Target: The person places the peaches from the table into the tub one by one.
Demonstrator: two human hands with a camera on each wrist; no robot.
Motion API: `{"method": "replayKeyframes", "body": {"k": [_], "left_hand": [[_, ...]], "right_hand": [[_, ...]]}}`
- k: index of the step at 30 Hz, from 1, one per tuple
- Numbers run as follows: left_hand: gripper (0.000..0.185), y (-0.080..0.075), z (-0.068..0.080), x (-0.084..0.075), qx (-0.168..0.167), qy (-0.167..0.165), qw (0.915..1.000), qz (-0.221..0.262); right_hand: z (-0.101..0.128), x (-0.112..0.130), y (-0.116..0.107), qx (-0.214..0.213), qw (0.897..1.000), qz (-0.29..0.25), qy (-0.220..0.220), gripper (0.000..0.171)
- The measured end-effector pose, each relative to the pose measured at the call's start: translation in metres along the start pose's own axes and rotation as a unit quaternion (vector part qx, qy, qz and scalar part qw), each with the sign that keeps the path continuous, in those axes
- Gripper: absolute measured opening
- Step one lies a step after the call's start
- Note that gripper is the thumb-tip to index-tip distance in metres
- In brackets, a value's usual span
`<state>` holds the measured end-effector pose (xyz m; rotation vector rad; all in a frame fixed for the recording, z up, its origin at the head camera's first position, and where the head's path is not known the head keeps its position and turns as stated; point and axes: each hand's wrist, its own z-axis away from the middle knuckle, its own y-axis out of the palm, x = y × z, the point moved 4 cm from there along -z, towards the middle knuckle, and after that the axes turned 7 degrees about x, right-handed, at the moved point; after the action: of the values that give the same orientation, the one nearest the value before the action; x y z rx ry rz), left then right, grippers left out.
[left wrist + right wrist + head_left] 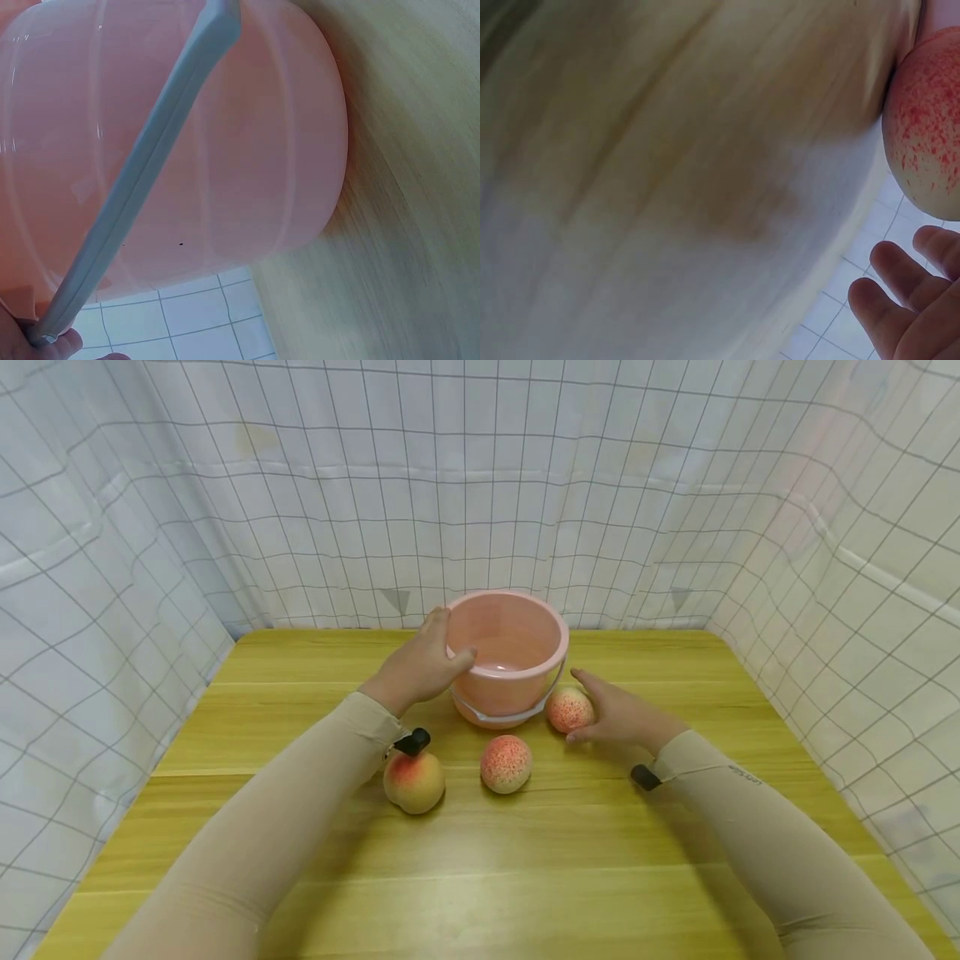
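Note:
A pink bucket with a grey handle stands upright near the back of the table. My left hand holds its left rim, thumb over the edge and fingers along the outside. To the bucket's right sits a red-speckled peach. Around that peach's right side my right hand is spread, thumb in front and fingers behind. In the right wrist view, the fingers show a gap from the peach. Another speckled peach lies in front of the bucket.
A yellow peach with a red blush lies beside my left wrist, partly behind the sleeve. The wooden table ends at the back and sides against white grid-patterned curtains.

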<state>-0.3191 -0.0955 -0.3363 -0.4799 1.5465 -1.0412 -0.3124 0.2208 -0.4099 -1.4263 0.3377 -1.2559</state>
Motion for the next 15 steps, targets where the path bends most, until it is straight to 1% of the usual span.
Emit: {"method": "replayKeyframes", "body": {"k": [7, 15], "left_hand": [[0.098, 0.0008, 0.0002, 0.0006, -0.001, 0.002, 1.0000, 0.007], [0.098, 0.0001, 0.0007, 0.0002, -0.002, 0.002, 1.0000, 0.009]], "right_hand": [[-0.0007, -0.0009, 0.0045, -0.002, 1.000, -0.006, -0.001, 0.118], [-0.0026, 0.0003, 0.0076, -0.002, 1.000, 0.012, -0.002, 0.104]]}}
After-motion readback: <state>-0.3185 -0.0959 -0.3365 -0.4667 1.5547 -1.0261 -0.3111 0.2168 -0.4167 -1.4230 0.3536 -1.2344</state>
